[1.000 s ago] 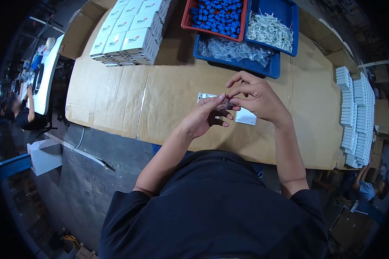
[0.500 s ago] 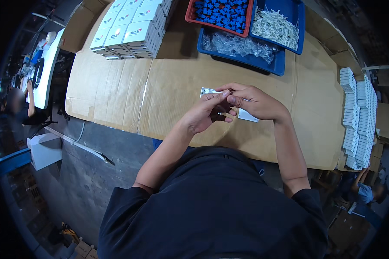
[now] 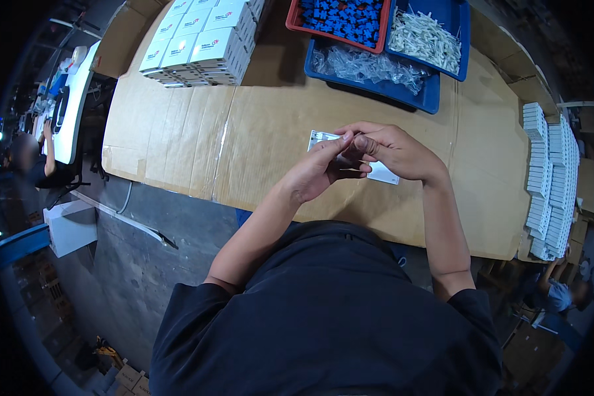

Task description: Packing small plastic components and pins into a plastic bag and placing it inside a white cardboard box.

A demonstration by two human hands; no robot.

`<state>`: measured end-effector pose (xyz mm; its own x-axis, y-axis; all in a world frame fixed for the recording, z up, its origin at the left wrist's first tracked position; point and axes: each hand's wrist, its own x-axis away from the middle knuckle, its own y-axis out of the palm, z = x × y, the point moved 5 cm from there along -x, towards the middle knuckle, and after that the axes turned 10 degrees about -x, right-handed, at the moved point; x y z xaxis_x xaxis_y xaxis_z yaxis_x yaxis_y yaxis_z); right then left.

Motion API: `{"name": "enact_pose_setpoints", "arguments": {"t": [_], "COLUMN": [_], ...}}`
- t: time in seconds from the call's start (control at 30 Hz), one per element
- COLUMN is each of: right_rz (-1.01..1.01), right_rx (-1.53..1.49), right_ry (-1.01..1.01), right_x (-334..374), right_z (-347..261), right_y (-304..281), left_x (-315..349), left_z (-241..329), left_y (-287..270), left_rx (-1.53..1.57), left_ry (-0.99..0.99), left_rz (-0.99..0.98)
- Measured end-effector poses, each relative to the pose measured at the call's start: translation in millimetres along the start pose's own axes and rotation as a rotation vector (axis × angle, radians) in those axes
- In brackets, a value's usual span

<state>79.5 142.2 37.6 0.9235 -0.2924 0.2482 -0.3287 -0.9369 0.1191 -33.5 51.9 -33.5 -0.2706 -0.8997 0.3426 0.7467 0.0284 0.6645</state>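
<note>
My left hand (image 3: 315, 173) and my right hand (image 3: 402, 153) meet above the cardboard-covered table (image 3: 277, 125). Both are closed, with thumbs and fingertips pressed together. Whatever they pinch is hidden by the fingers and too small to name. Just beyond the left fingertips shows a white plastic piece (image 3: 318, 137) with small dark details. A flat white piece (image 3: 384, 173) lies under my right hand, partly covered by it. Whether these two are parts of one thing, I cannot tell.
Stacked white boxes (image 3: 214, 49) stand at far left. Beyond my hands sit a red tray (image 3: 336, 38) of blue plastic parts, a blue tray (image 3: 465, 39) of slim whitish pieces, and another blue tray (image 3: 430, 99) of clear bags. White plates (image 3: 553, 185) are stacked at right. Other people are at both sides.
My left fingers have curled in further, and a small white bit that showed by them is now hidden. Both hands stay together in nearly the same place. The view has shifted slightly.
</note>
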Motion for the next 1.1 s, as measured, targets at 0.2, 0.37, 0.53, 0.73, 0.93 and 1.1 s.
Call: {"name": "enact_pose_setpoints", "arguments": {"t": [0.2, 0.37, 0.53, 0.73, 0.93, 1.1], "right_rz": [0.002, 0.102, 0.452, 0.946, 1.315, 1.336], "right_rx": [0.046, 0.227, 0.238, 0.539, 0.892, 1.289], "right_ry": [0.043, -0.087, -0.111, -0.219, -0.244, -0.156], "right_x": [0, 6, 9, 8, 0, -4], "right_z": [2, -15, 11, 0, -31, -38], "right_y": [0, -20, -101, -223, -310, -366], "left_x": [-6, -5, -9, -10, -8, -12], "left_z": [-11, -14, -21, -37, -35, -37], "left_y": [-13, -15, -13, -17, -14, -15], "left_rx": [0.007, -0.036, -0.138, -0.075, -0.112, -0.100], "left_ry": [-0.011, -0.053, -0.132, -0.108, -0.129, -0.136], "left_rz": [-0.029, 0.026, 0.009, -0.065, -0.056, -0.082]}}
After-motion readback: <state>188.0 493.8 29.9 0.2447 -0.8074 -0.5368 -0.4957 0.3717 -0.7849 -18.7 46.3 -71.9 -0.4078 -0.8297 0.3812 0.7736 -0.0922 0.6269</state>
